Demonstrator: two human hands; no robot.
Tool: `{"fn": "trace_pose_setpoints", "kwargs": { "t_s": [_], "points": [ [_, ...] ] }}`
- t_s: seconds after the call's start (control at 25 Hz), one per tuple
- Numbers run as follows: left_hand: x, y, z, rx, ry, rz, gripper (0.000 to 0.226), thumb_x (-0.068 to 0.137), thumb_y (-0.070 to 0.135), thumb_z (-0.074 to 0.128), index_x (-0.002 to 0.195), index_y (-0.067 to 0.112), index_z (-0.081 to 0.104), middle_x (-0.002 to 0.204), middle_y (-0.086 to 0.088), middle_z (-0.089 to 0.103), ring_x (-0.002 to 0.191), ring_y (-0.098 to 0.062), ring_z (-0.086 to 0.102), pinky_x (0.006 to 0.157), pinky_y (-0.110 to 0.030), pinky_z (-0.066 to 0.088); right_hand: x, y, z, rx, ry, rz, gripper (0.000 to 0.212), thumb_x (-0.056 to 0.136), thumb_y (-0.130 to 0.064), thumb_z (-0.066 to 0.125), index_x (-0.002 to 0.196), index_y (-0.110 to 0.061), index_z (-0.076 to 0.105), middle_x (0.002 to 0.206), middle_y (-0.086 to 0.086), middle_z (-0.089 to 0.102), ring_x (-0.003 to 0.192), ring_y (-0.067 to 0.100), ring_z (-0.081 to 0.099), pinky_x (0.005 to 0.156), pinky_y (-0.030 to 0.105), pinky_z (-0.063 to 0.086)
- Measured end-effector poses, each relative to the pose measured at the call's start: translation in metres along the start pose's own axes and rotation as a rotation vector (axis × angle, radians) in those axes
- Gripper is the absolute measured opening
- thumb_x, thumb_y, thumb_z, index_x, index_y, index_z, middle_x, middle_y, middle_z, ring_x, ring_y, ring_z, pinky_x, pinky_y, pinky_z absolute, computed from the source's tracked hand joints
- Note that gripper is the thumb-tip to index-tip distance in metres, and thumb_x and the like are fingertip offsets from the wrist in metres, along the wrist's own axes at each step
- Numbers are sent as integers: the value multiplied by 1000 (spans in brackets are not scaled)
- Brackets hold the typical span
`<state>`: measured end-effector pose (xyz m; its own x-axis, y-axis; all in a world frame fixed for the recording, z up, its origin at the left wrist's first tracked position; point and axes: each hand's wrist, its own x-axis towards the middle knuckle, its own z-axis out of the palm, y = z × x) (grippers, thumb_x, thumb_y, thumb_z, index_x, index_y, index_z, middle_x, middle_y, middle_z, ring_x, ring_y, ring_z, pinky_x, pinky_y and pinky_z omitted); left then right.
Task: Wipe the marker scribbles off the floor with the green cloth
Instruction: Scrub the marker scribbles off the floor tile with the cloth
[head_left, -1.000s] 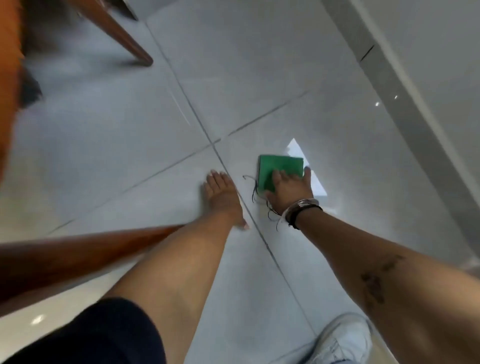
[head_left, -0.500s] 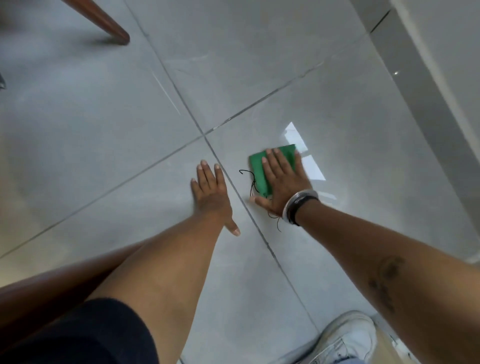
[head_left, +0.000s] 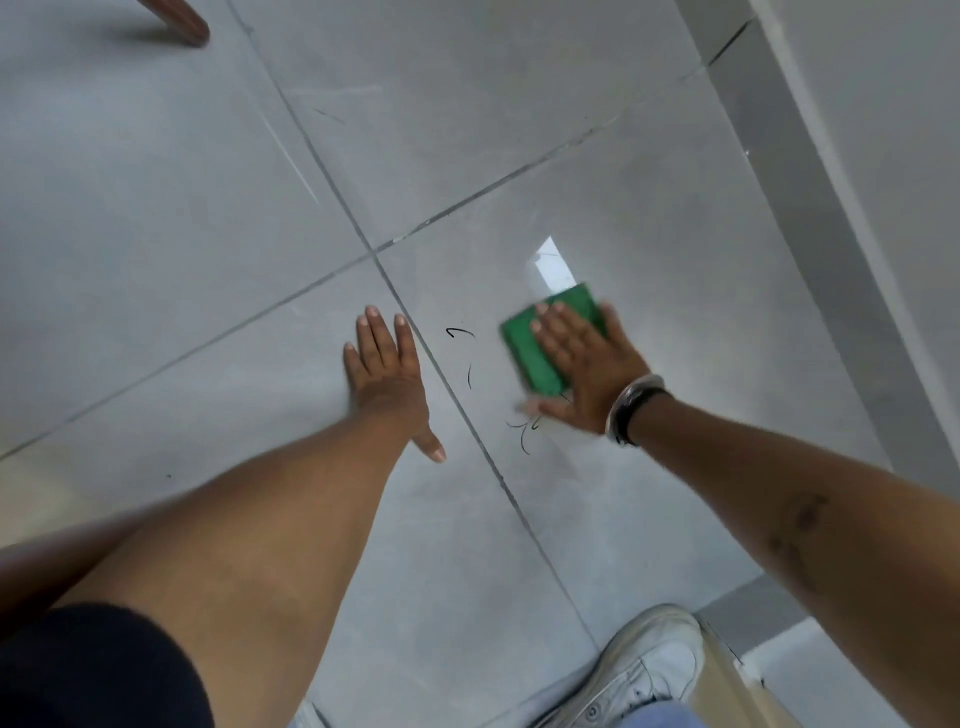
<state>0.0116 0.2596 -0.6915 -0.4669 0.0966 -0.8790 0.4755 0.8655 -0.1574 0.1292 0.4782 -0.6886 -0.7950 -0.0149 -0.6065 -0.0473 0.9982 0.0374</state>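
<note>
A folded green cloth (head_left: 530, 353) lies flat on the grey tiled floor (head_left: 649, 218). My right hand (head_left: 587, 364) presses down on it with fingers spread, covering its right half; the hand is motion-blurred. Thin black marker scribbles (head_left: 470, 376) show on the tile just left of the cloth, with more strokes near my right thumb. My left hand (head_left: 387, 374) rests palm-down on the floor to the left of a grout line, fingers apart, holding nothing.
A wooden furniture leg (head_left: 182, 23) stands at the top left. A grey skirting strip (head_left: 810, 218) and pale wall run along the right. My white shoe (head_left: 639, 670) is at the bottom right. A bright window reflection (head_left: 553, 267) lies beyond the cloth.
My right hand has slid the cloth to the right, away from the grout line. Fewer scribble lines show where the cloth passed. My left hand has stayed planted.
</note>
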Motion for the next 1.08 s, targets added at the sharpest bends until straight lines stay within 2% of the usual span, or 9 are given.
{"fn": "trace_pose_setpoints", "kwargs": {
  "t_s": [0.08, 0.16, 0.32, 0.52, 0.6, 0.72, 0.92, 1.0, 1.08],
  "points": [
    [-2, 0, -1, 12, -21, -6, 182, 25, 67, 87, 130, 1, -46, 141, -32, -46, 134, -46, -39, 116, -59, -10, 6, 16, 1, 133, 8, 279, 108, 72, -84, -1, 154, -14, -1, 165, 4, -4, 152, 21, -4, 113, 54, -19],
    [-2, 1, -4, 20, -30, -12, 182, 25, 67, 87, 129, 0, -46, 141, -32, -46, 134, -46, -39, 116, -59, -9, -7, 14, 13, 278, 5, 485, 107, 74, -85, 5, 154, -13, -3, 165, 5, -7, 152, 22, -5, 116, 59, -10],
    [-3, 2, -5, 24, -44, -24, 182, 26, 67, 87, 129, 0, -47, 140, -33, -46, 134, -46, -39, 117, -59, -9, -41, -62, 34, 634, -21, 852, 111, 75, -87, 13, 153, -10, -7, 165, 7, -10, 151, 22, -8, 119, 60, 0],
    [-2, 3, -7, 25, -64, -35, 181, 26, 67, 87, 127, 0, -48, 139, -33, -48, 133, -46, -40, 116, -58, -10, -16, -124, 16, 946, -1, 1053, 119, 69, -91, 9, 151, -7, -14, 163, 11, -18, 150, 23, -18, 120, 52, -9],
    [-3, 3, -7, 11, -54, -33, 182, 25, 66, 87, 127, 0, -48, 139, -33, -48, 133, -45, -41, 115, -58, -10, -16, -124, 25, 877, 19, 968, 118, 69, -90, 9, 151, -8, -13, 162, 11, -20, 149, 22, -20, 119, 50, -13],
    [-2, 3, -6, 11, -50, -24, 182, 25, 65, 88, 128, 0, -47, 139, -33, -48, 133, -45, -41, 116, -59, -10, -33, -123, 37, 603, 84, 546, 113, 72, -88, 10, 152, -11, -10, 158, 5, -25, 150, 23, -18, 116, 50, -20],
    [-7, 0, -8, 18, -53, 13, 179, 31, 65, 88, 132, 0, -44, 141, -33, -45, 134, -46, -39, 117, -59, -9, -66, -77, 64, 188, 79, -234, 101, 79, -81, 22, 152, -10, 22, 162, 10, 16, 150, 26, 15, 120, 54, 1],
    [-6, 0, -7, 20, -46, 15, 179, 30, 65, 87, 132, 0, -44, 141, -33, -45, 134, -46, -38, 116, -59, -9, -83, -58, 72, 123, 65, -295, 97, 81, -77, 28, 151, -11, 24, 160, 9, 18, 149, 27, 22, 119, 55, 5],
    [-3, -1, -6, 25, -41, 2, 180, 29, 67, 87, 130, 0, -45, 141, -33, -45, 134, -47, -38, 116, -59, -10, -81, -36, 73, 135, 93, -48, 99, 81, -80, 23, 151, -9, 22, 159, 7, 13, 148, 29, 23, 117, 57, 2]
  ]
}}
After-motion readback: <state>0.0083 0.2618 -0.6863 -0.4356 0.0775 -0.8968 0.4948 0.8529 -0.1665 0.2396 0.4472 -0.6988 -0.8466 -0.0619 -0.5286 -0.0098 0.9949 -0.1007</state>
